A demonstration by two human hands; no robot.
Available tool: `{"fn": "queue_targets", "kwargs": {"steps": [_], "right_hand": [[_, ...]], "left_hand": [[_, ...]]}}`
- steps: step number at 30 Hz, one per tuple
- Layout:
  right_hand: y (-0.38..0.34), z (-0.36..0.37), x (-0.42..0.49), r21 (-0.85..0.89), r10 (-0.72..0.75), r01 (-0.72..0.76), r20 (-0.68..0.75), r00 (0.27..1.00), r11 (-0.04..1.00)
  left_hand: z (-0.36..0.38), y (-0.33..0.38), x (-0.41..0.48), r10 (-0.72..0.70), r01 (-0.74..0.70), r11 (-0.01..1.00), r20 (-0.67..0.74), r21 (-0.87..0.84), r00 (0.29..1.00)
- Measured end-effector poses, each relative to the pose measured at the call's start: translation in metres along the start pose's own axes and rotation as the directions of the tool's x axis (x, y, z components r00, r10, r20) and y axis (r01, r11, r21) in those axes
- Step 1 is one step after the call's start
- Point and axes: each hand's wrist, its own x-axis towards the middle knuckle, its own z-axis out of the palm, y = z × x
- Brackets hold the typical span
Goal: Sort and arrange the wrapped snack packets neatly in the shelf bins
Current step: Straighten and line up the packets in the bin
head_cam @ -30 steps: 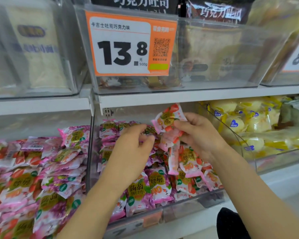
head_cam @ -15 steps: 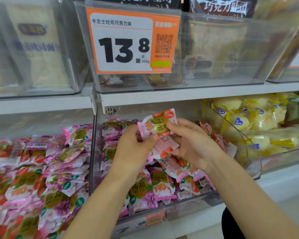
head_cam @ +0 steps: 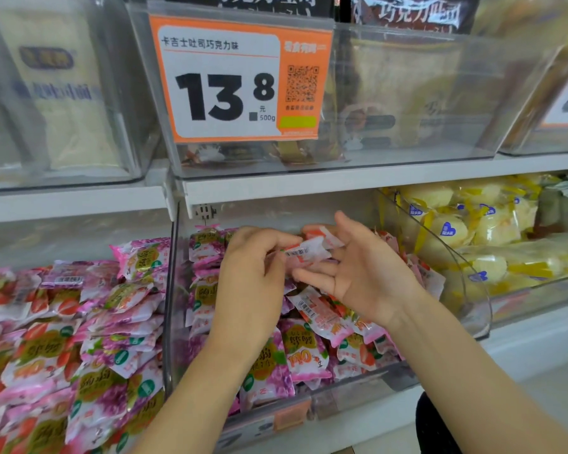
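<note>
Over the clear middle bin [head_cam: 440, 355] of pink and red snack packets [head_cam: 305, 352], both my hands meet around one small packet [head_cam: 309, 252] turned barcode side up. My left hand [head_cam: 256, 267] pinches its left end with curled fingers. My right hand [head_cam: 358, 273] is palm-up with fingers spread, cradling the packet from the right and below. More of the same packets lie heaped under my hands; those directly beneath are hidden.
A second pile of pink packets [head_cam: 63, 339] fills the bin to the left. Yellow wrapped cakes [head_cam: 473, 231] fill the bin to the right. An orange 13.8 price tag [head_cam: 240, 80] hangs on the clear bin above, under which the white shelf edge [head_cam: 309, 185] runs.
The packet held up label side out has been lowered and flipped barcode side up. My right hand has gone from gripping several packets to lying palm-up.
</note>
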Motion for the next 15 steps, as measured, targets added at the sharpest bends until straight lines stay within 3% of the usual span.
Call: {"fn": "queue_targets", "kwargs": {"steps": [3, 5, 6, 7, 8, 9, 11, 13, 15], "right_hand": [[0.004, 0.004, 0.001, 0.004, -0.136, 0.136, -0.005, 0.991, 0.991], [0.005, 0.005, 0.001, -0.021, -0.237, 0.237, 0.002, 0.972, 0.971], [0.004, 0.005, 0.001, -0.025, -0.277, 0.278, 0.016, 0.961, 0.960], [0.004, 0.005, 0.001, -0.029, -0.306, 0.307, 0.049, 0.951, 0.951], [0.004, 0.006, 0.000, -0.032, -0.315, 0.319, 0.094, 0.944, 0.947], [0.006, 0.008, -0.001, -0.052, -0.307, 0.317, 0.144, 0.941, 0.947], [0.012, 0.013, -0.004, -0.187, -0.257, 0.296, 0.206, 0.944, 0.937], [0.014, 0.014, -0.004, -0.333, -0.192, 0.261, 0.227, 0.955, 0.906], [0.008, 0.012, -0.007, -0.392, -0.146, 0.254, 0.283, 0.948, 0.884]], "left_hand": [[0.006, -0.003, -0.001, 0.030, -0.026, 0.999, -0.100, 0.045, 0.995], [0.008, -0.003, 0.000, -0.169, 0.147, 0.976, -0.136, -0.161, 0.976], [0.007, -0.001, 0.001, -0.316, 0.274, 0.884, -0.052, -0.378, 0.947], [0.007, 0.002, 0.003, -0.412, 0.385, 0.702, 0.099, -0.599, 0.906], [0.006, 0.004, 0.003, -0.442, 0.476, 0.486, 0.263, -0.733, 0.857], [0.005, 0.007, 0.003, -0.426, 0.536, 0.336, 0.382, -0.775, 0.820], [0.005, 0.008, 0.003, -0.395, 0.581, 0.198, 0.479, -0.789, 0.784], [0.007, 0.004, 0.003, -0.430, 0.559, 0.103, 0.470, -0.823, 0.771], [0.008, 0.002, 0.004, -0.481, 0.519, 0.071, 0.427, -0.852, 0.766]]}}
